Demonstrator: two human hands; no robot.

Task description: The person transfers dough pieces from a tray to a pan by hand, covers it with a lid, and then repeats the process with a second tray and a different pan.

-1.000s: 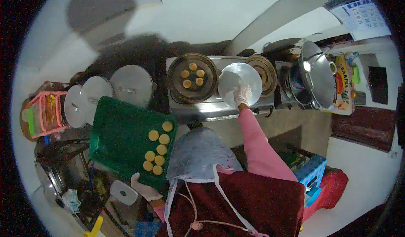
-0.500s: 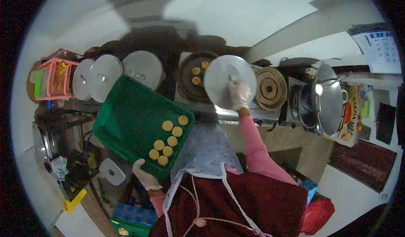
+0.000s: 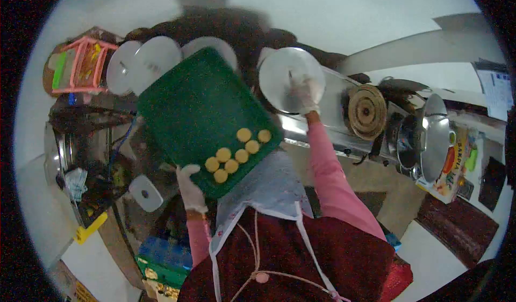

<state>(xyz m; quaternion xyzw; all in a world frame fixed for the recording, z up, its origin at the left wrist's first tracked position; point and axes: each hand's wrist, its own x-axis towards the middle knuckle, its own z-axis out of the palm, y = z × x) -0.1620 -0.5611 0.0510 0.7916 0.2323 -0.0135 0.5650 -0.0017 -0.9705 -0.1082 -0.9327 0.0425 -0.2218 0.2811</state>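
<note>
My right hand, in a white glove, grips the knob of a round metal lid and holds it flat over the left pan on the stove; the pan beneath is hidden. My gloved left hand holds the near edge of a green tray, lifted and tilted. Several round yellow cakes lie in two rows at the tray's near right corner.
A second round pan sits open on the stove to the right, then a wok with a shiny lid. Three metal lids and a pink basket stand at the left. A yellow box is at far right.
My right hand has carried the lid left from the right side of the stove over the pan with cakes, which is now covered. The green tray has risen and swung higher in view.
</note>
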